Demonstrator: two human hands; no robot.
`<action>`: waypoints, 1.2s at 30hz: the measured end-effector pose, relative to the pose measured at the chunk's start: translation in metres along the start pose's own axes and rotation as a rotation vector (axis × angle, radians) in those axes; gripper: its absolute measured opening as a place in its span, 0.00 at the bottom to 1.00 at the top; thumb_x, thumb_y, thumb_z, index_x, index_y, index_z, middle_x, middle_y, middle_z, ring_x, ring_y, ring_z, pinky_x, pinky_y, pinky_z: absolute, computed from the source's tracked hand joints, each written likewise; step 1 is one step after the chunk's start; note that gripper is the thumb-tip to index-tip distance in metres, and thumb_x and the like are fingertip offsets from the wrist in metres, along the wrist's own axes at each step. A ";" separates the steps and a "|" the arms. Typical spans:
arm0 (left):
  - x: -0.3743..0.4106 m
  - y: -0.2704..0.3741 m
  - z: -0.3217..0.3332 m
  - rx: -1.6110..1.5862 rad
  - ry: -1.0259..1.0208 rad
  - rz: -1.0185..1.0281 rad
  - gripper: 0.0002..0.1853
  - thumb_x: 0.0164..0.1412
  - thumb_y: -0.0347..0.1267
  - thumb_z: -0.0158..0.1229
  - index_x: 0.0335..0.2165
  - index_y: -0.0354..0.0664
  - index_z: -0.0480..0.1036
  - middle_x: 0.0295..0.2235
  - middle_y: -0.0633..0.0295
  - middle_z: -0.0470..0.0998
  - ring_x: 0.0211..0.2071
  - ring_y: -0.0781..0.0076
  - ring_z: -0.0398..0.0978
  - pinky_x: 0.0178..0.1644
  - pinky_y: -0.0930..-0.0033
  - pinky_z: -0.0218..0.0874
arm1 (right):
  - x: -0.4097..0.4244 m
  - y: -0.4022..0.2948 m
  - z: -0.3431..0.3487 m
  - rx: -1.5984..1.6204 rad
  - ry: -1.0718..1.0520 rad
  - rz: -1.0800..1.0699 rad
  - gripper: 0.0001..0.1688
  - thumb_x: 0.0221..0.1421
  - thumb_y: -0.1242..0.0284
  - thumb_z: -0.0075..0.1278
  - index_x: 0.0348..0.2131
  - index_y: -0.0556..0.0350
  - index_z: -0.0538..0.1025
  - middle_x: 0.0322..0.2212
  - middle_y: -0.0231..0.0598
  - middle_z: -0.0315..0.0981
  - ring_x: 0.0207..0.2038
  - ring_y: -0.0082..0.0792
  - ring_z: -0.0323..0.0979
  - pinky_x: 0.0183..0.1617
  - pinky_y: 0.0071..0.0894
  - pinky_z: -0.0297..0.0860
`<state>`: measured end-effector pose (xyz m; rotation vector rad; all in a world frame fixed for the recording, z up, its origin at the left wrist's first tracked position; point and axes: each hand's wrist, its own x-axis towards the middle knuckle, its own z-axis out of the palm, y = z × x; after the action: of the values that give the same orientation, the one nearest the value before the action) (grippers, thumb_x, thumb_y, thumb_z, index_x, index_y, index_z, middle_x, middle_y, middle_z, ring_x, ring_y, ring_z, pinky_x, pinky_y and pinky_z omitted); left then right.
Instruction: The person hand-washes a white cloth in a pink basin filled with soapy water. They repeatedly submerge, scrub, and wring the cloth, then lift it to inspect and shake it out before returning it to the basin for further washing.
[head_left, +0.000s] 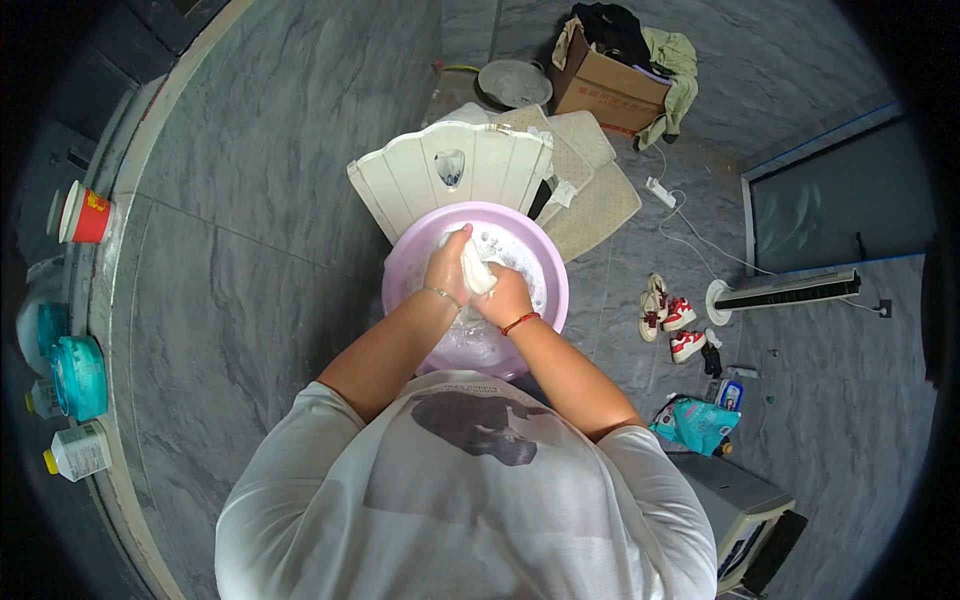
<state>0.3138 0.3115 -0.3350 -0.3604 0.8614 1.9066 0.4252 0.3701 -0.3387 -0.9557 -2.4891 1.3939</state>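
Note:
A wet white cloth (478, 271) is bunched between my two hands over a pink plastic basin (556, 279). My left hand (448, 266) grips its left side, thumb pointing up and away from me. On the cloth's lower right, my right hand (504, 294) is closed around it with bent fingers. Foamy suds (517, 251) cover the water below, and part of the cloth seems to hang down beneath my wrists. How much of it lies under the foam is hidden.
Against the basin's far side stands a white slatted panel (405, 176) with a cutout. Beige mats (600, 206) lie behind it. To the right are several shoes (654, 307), a tower fan (787, 291) with a cable, and a teal bag (696, 426). A cardboard box (611, 90) holds clothes.

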 end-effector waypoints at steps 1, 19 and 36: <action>0.000 -0.002 -0.006 -0.003 0.006 -0.035 0.11 0.56 0.31 0.58 0.36 0.36 0.72 0.31 0.59 0.74 0.32 0.65 0.74 0.37 0.62 0.68 | -0.001 0.003 0.002 -0.054 -0.029 0.010 0.15 0.43 0.69 0.58 0.33 0.58 0.79 0.30 0.56 0.77 0.37 0.52 0.76 0.43 0.40 0.71; -0.052 0.047 -0.032 1.791 -0.718 0.897 0.27 0.54 0.31 0.59 0.55 0.49 0.68 0.56 0.54 0.66 0.59 0.56 0.61 0.61 0.46 0.53 | -0.017 0.057 -0.036 0.322 -0.376 0.065 0.31 0.34 0.75 0.62 0.43 0.61 0.76 0.38 0.44 0.79 0.42 0.35 0.76 0.47 0.29 0.69; -0.040 0.037 0.018 1.936 -1.042 1.622 0.07 0.45 0.34 0.56 0.27 0.48 0.73 0.29 0.68 0.74 0.32 0.70 0.73 0.32 0.69 0.68 | -0.006 0.044 -0.024 1.043 -1.010 0.087 0.22 0.38 0.78 0.60 0.39 0.62 0.76 0.31 0.41 0.76 0.39 0.34 0.74 0.48 0.32 0.69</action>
<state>0.3028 0.2879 -0.2841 2.7518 1.7746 0.8602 0.4599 0.3998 -0.3596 -0.0886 -1.4981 3.2079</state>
